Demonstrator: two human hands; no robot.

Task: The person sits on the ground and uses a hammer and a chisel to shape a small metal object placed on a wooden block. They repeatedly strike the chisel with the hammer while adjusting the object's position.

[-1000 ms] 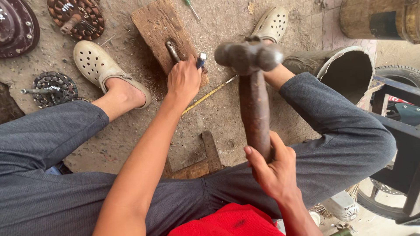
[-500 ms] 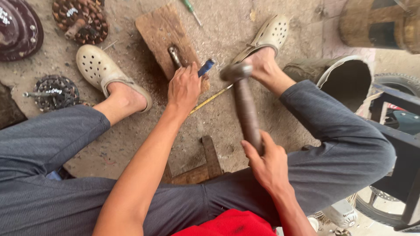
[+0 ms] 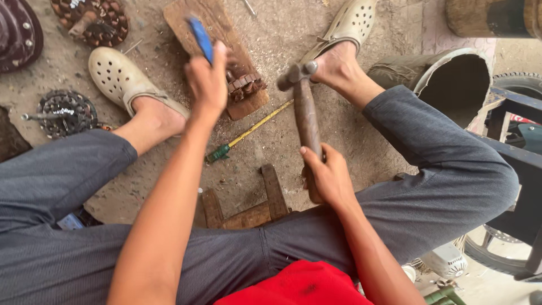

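I sit on the ground with my legs spread around a wooden block (image 3: 186, 14). My left hand (image 3: 208, 79) grips a blue-handled tool (image 3: 201, 38) held upright over the block. A small copper-wound motor part (image 3: 246, 85) lies on the block just right of that hand. My right hand (image 3: 327, 178) is closed around the brown wooden handle of a hammer (image 3: 305, 113), whose metal head hovers just right of the block, near my right foot.
A green-handled screwdriver with a yellow shaft (image 3: 248, 133) lies on the dirt between my legs. A small wooden frame (image 3: 248, 212) sits nearer me. Motor rotors (image 3: 93, 21) (image 3: 66, 113) lie at the left. A grey bucket (image 3: 451, 79) and a tyre stand at the right.
The hammer has swung down from its raised position and its head is now low beside the block. My left hand has lifted the blue-handled tool more upright, uncovering the copper part.
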